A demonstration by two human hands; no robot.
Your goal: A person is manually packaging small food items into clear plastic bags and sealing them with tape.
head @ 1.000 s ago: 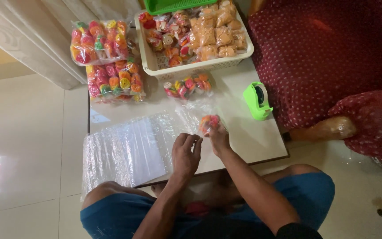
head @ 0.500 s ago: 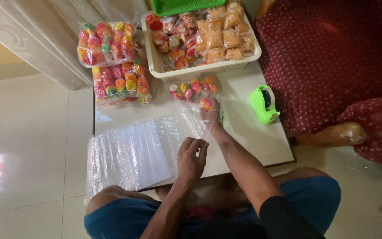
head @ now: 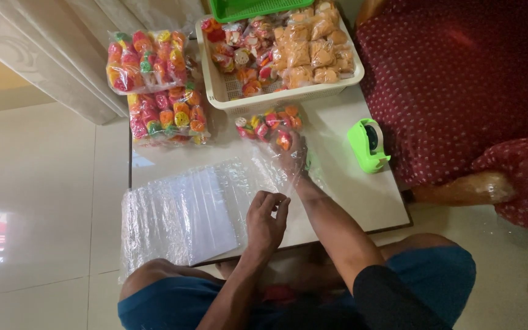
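My right hand point(head: 291, 157) is pushed deep inside a clear plastic bag point(head: 258, 174) lying on the white table point(head: 362, 195), its fingers closed on a small red and orange toy point(head: 283, 140). Just beyond the fingertips lie several more small colourful toys point(head: 267, 122) at the bag's far end. My left hand point(head: 266, 217) pinches the open mouth of the same bag near the table's front edge.
A stack of clear empty bags point(head: 178, 211) lies at the left front. Two filled bags of colourful toys point(head: 154, 79) sit at the back left. A cream basket point(head: 227, 101) holds loose toys and orange packets. A green tape dispenser point(head: 368, 145) stands at the right.
My right hand has reached further away from me, deeper into the clear bag, carrying the small toy toward the others. My left hand has stayed at the bag's mouth.
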